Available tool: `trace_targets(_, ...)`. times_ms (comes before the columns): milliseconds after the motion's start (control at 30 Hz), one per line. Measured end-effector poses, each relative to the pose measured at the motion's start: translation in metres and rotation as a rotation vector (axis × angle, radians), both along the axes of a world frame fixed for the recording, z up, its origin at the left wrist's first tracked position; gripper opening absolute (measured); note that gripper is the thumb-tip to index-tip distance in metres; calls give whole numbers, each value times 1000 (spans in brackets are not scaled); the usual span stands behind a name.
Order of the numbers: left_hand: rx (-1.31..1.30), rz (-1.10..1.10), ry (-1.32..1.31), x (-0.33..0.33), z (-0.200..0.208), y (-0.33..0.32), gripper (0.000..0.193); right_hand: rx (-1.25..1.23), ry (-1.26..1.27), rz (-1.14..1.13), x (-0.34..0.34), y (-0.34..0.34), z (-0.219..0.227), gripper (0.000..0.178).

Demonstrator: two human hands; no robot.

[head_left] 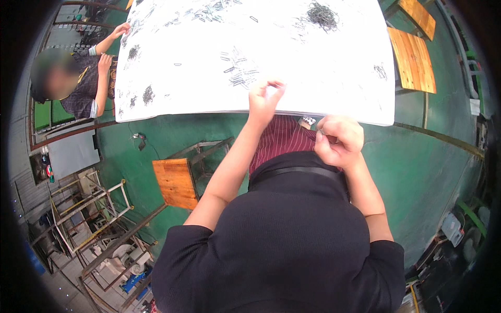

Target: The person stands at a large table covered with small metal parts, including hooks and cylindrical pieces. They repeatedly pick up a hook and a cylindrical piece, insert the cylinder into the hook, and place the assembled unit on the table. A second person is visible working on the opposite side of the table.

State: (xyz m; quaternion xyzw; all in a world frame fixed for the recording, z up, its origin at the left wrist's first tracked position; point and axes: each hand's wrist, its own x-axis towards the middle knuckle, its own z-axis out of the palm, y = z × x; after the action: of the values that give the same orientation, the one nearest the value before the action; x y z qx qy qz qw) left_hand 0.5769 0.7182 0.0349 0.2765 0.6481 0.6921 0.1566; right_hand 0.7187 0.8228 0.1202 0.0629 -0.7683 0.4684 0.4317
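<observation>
My left hand (pixel 265 103) is raised over the near edge of the white-topped table (pixel 198 91), thumb and forefinger bent together in a pinch. Whatever is between those fingertips is too small to make out. Close beyond it lies a loose group of small oblong wire loops (pixel 241 70), dark and grey. My right hand (pixel 342 140) is closed just off the table's near edge, in front of my body. A small dark piece (pixel 320 132) shows between its thumb and fingers; its kind is unclear.
A dark heap of thin pieces (pixel 322 16) lies at the table's far right, more loops (pixel 214 10) at the far middle, and a small dark pile (pixel 148 95) at the left. Another person (pixel 78 83) sits at the left end. Wooden stools (pixel 175 180) stand around.
</observation>
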Motion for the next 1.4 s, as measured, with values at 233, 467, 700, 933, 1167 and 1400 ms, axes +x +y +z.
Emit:
trace_targets(233, -581, 210, 848, -78, -67, -2, 8, -38, -81, -122, 16, -6, -11, 12)
trace_targets(467, -818, -44, 984, -94, -48, 15, 13, -68, -127, -157, 13, -6, -15, 11)
trace_targets(700, -1048, -200, 903, -96, -33, 36, 19, -176, -189, -273, 8, -11, -23, 9)
trace_targets(933, -104, -288, 289, -1, 68, 31, 5, -206, -251, -285, 7, -12, -23, 8)
trace_targets(1167, -3, -223, 328, 31, 72, 20, 5, -235, -293, -238, 6, -10, -23, 6)
trace_targets(1400, -42, -208, 721, 32, 77, 11, 9, -201, -391, -264, 9, -6, -17, 5)
